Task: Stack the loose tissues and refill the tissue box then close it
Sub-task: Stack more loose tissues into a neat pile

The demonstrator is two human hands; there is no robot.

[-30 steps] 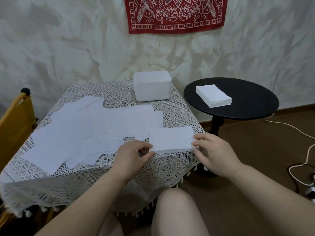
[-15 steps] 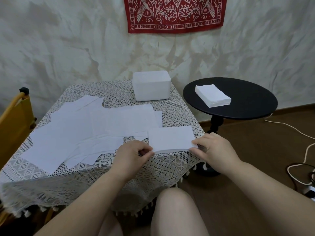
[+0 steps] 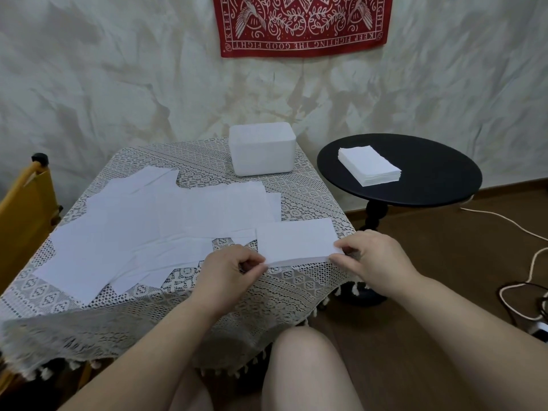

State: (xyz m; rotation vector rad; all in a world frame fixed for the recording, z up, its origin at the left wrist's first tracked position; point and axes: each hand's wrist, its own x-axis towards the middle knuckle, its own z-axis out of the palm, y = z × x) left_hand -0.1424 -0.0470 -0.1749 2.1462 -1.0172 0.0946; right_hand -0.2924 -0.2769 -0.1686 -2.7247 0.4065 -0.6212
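White tissues lie in two neat stacks: a small stack (image 3: 295,243) at the near right corner of the lace-covered table (image 3: 296,292), and a thicker stack (image 3: 369,164) on the round black side table (image 3: 430,176). Loose sheets (image 3: 154,229) overlap too much to count. One closed tissue box (image 3: 262,152) stands at the table's far edge. The left hand (image 3: 229,274) pinches the small stack's near left corner; the right hand (image 3: 370,259), flatter a second ago, now pinches its near right corner.
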